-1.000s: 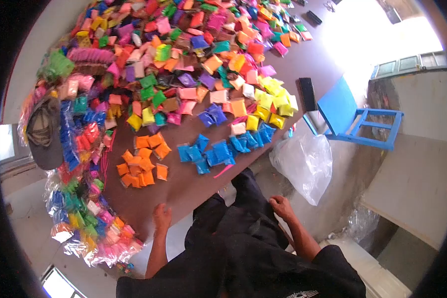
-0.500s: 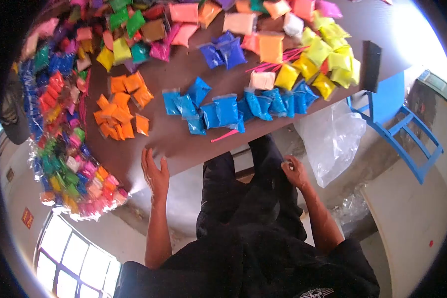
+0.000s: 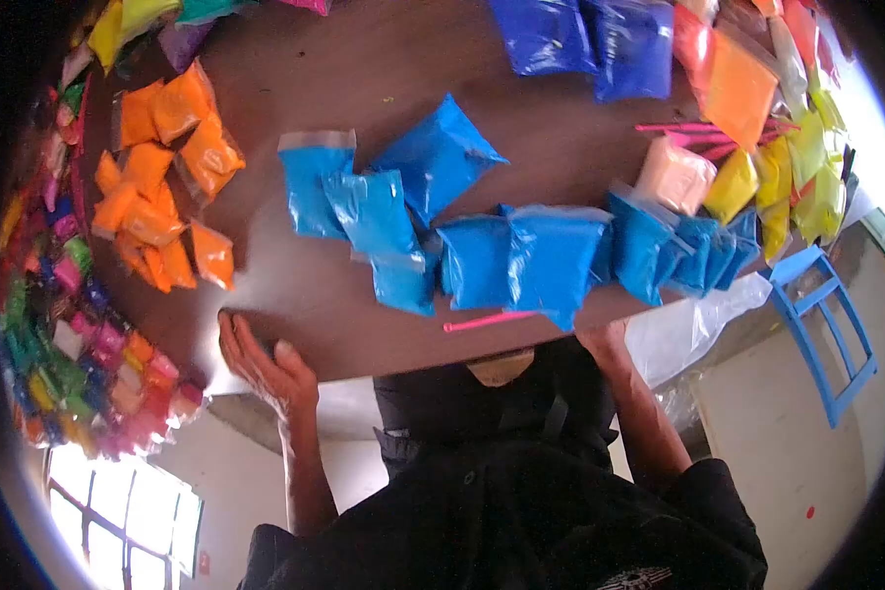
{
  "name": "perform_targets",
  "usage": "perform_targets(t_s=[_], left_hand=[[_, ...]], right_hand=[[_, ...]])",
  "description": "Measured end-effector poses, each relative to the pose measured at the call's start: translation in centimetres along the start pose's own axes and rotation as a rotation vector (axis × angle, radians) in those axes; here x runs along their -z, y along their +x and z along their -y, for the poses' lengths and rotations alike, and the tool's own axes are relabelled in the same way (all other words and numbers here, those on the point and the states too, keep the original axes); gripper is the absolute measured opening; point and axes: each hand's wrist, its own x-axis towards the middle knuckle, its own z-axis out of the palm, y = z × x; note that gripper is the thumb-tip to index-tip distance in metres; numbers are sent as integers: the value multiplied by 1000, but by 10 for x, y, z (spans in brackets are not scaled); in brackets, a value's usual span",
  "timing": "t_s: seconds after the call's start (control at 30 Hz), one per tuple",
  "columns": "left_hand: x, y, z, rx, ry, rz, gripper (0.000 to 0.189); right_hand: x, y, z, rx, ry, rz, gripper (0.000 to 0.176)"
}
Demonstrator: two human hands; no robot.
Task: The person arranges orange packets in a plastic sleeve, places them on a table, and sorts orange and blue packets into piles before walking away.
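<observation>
My left hand [image 3: 265,366] lies at the near left edge of the brown table [image 3: 305,295], fingers stretched out and holding nothing. Just beyond it is a loose group of orange packets [image 3: 150,218] in clear plastic. My right hand [image 3: 605,339] is at the table's near edge, its fingers hidden from view. Closest to that hand are blue packets [image 3: 558,258], spread in an uneven row across the middle. A pink stick [image 3: 489,322] lies in front of them, near the edge.
Dark blue packets [image 3: 633,49] lie at the back. On the right are a pale pink packet [image 3: 676,175], yellow packets [image 3: 818,197] and pink sticks. Many mixed-colour packets [image 3: 98,344] crowd the left side. A blue chair [image 3: 824,329] and a clear plastic bag [image 3: 693,320] are beyond the right edge.
The view has come closer to the table. My left hand has come to the table's edge with fingers stretched. My right hand has moved from beside my leg up to the table's edge.
</observation>
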Motion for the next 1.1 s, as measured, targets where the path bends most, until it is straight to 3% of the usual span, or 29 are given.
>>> perform_targets(t_s=[0.03, 0.27, 0.53, 0.63, 1.1], left_hand=[[-5, -1, 1, 5, -16, -30, 55], [-14, -14, 12, 45, -76, -75, 59], [-19, -22, 16, 48, -88, -159, 53], [-22, -23, 16, 61, -73, -185, 51], [-24, -26, 13, 46, -146, -341, 45]], right_hand=[[-10, 2, -10, -17, -126, 32, 21], [-25, 25, -10, -108, -104, -122, 45], [15, 45, 35, -236, 118, -515, 76], [20, 33, 54, -325, 205, -664, 80], [4, 2, 53, -291, 311, -813, 79]])
